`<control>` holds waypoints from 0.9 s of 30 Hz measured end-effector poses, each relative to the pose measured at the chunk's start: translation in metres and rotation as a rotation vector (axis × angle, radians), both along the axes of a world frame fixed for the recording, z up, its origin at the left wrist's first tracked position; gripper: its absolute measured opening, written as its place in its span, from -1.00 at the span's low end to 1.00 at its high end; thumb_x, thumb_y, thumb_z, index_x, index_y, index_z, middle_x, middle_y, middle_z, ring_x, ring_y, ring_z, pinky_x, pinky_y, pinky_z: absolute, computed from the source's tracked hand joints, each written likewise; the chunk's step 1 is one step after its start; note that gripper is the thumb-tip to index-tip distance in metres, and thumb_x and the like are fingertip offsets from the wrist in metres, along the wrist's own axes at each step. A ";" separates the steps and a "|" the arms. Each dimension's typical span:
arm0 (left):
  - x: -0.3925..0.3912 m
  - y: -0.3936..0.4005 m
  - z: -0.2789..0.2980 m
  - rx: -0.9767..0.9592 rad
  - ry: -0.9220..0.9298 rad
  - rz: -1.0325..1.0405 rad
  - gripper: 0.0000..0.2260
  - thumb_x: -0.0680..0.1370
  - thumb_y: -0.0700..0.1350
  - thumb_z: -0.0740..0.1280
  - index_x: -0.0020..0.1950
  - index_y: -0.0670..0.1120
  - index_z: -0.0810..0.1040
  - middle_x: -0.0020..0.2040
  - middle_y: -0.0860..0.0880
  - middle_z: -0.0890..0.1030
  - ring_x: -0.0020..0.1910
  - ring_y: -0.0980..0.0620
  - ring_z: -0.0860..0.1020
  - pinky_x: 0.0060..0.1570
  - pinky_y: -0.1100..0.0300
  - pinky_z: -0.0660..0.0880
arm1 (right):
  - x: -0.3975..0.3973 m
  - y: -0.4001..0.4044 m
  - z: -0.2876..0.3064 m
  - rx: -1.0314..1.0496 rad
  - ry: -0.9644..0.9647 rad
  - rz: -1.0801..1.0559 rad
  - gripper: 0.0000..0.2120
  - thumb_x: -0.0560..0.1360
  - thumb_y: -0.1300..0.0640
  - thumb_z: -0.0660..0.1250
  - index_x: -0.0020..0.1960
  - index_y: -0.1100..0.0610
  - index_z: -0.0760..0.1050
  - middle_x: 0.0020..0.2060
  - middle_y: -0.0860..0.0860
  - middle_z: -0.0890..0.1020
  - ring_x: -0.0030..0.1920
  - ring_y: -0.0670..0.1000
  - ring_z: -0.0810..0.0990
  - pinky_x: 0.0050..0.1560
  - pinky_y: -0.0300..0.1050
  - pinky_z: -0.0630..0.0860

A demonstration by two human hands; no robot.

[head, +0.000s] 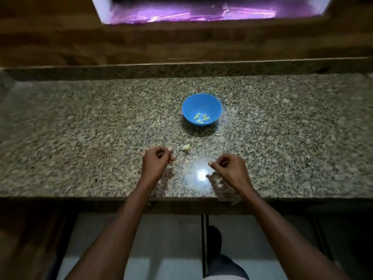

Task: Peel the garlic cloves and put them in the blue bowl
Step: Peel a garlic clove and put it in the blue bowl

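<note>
Here the left hand (156, 158) hovers over the granite counter (80, 138) with fingers curled, empty as far as shows. A garlic piece (186, 148) lies just beside it. The right hand (229, 166) curls likewise. Beyond, the blue bowl (201, 102) holds several cloves (200, 118).

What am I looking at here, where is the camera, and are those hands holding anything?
There is no machine here. The single picture comes from a camera worn on a person's head, looking forward and down at that person's own two arms. They stand at a speckled stone counter. On it sits a blue bowl with a few pale garlic cloves inside. Nearer the person, one more pale garlic piece lies loose on the counter, not touched by either hand. The left hand and right hand both have curled fingers. The picture is too blurred to tell whether either pinches something small.
</note>
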State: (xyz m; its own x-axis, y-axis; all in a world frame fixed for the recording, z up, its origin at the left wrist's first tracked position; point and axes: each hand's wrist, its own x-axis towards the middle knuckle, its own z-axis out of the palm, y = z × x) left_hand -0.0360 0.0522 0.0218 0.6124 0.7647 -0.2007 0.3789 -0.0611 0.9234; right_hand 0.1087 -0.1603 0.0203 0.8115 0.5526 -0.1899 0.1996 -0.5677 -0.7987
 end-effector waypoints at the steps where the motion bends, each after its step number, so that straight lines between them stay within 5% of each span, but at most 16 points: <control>1: 0.010 0.001 -0.004 -0.008 0.021 0.014 -0.82 0.64 -0.15 0.43 -0.06 -0.25 0.65 -0.25 -0.15 0.72 -0.23 -0.09 0.72 -0.19 0.09 0.66 | 0.017 0.006 -0.004 0.009 -0.024 -0.014 -0.77 0.52 0.05 0.56 -0.23 0.14 0.65 -0.38 -0.04 0.69 -0.37 -0.12 0.67 -0.32 -0.14 0.60; 4: 0.031 0.007 -0.016 0.021 0.112 0.052 -0.90 0.58 -0.23 0.49 -0.04 -0.26 0.63 -0.25 -0.15 0.67 -0.30 0.05 0.68 -0.28 0.22 0.60 | 0.065 0.031 -0.014 0.009 -0.130 -0.017 -0.89 0.58 0.20 0.44 -0.02 0.21 0.73 -0.18 0.05 0.75 -0.22 -0.08 0.68 -0.09 -0.08 0.65; 6: 0.040 0.012 -0.023 0.078 0.171 0.058 -0.93 0.56 -0.24 0.50 -0.04 -0.22 0.64 -0.25 -0.09 0.67 -0.39 0.23 0.61 -0.32 0.30 0.54 | 0.094 0.050 -0.022 -0.043 -0.217 0.042 -0.79 0.58 0.29 0.41 0.19 0.25 0.71 -0.01 0.16 0.71 -0.04 0.07 0.68 0.02 -0.06 0.61; 8: 0.048 0.015 -0.028 0.102 0.220 0.055 -0.96 0.56 -0.23 0.49 -0.04 -0.18 0.65 -0.24 -0.05 0.67 -0.40 0.26 0.60 -0.30 0.28 0.55 | 0.115 0.063 -0.037 -0.128 -0.292 0.133 -0.72 0.56 0.33 0.43 0.26 0.23 0.68 -0.02 0.17 0.62 -0.05 0.15 0.61 -0.09 -0.03 0.54; 12: 0.059 0.021 -0.035 0.116 0.265 0.065 -0.98 0.58 -0.22 0.45 0.00 -0.13 0.65 -0.18 -0.03 0.68 -0.33 0.23 0.61 -0.25 0.24 0.55 | 0.126 0.073 -0.058 -0.185 -0.346 0.175 -0.91 0.58 0.34 0.33 -0.10 0.30 0.57 -0.20 0.03 0.40 -0.26 -0.05 0.34 -0.32 -0.01 0.28; 16: 0.066 0.030 -0.040 0.128 0.253 0.005 -0.93 0.57 -0.17 0.45 -0.03 0.00 0.65 -0.14 0.02 0.71 -0.12 0.04 0.68 -0.09 0.07 0.65 | 0.114 0.071 -0.050 -0.178 -0.375 0.183 -0.90 0.50 0.41 0.33 -0.14 0.27 0.58 -0.22 0.13 0.50 -0.22 0.14 0.49 -0.23 0.11 0.56; 18: 0.071 0.034 -0.041 0.148 0.229 -0.039 -0.93 0.59 -0.17 0.44 -0.03 0.00 0.64 -0.14 0.03 0.71 -0.13 0.05 0.68 -0.04 0.03 0.67 | 0.105 0.067 -0.029 -0.091 -0.328 0.162 -0.87 0.55 0.41 0.31 -0.05 0.28 0.63 -0.15 0.14 0.57 -0.17 0.09 0.55 -0.11 -0.04 0.64; 20: 0.076 0.037 -0.041 0.176 0.189 -0.079 -0.99 0.60 -0.13 0.45 -0.01 -0.04 0.65 -0.15 0.04 0.71 -0.15 0.11 0.67 -0.05 0.02 0.68 | 0.098 0.068 -0.004 0.015 -0.263 0.106 -0.86 0.60 0.38 0.33 0.03 0.27 0.66 -0.07 0.10 0.62 -0.13 -0.09 0.58 -0.15 -0.52 0.50; 24: 0.084 0.038 -0.040 0.220 0.165 -0.265 -0.73 0.51 0.13 0.54 0.04 -0.01 0.62 -0.12 0.07 0.66 -0.17 0.16 0.63 -0.18 0.19 0.62 | 0.104 0.095 0.031 0.157 -0.229 -0.004 -0.87 0.61 0.27 0.40 0.08 0.14 0.71 -0.04 -0.06 0.67 -0.07 -0.33 0.60 -0.12 -0.51 0.50; 27: 0.085 0.034 -0.053 0.365 0.219 -0.410 -0.64 0.43 0.16 0.59 0.06 0.00 0.58 -0.07 0.09 0.53 -0.16 0.27 0.49 -0.22 0.43 0.39 | 0.117 0.121 0.035 0.124 -0.267 0.023 -0.86 0.59 0.31 0.40 0.07 0.19 0.72 -0.04 -0.04 0.70 -0.11 -0.26 0.60 -0.03 -0.44 0.51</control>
State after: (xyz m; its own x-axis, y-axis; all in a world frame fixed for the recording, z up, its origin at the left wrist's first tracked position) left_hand 0.0494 0.0865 -0.0311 0.8468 0.5173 -0.1241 0.4366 -0.5425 0.7177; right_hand 0.2262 -0.0396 0.0555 0.8108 0.5770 0.0987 0.4238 -0.4623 -0.7789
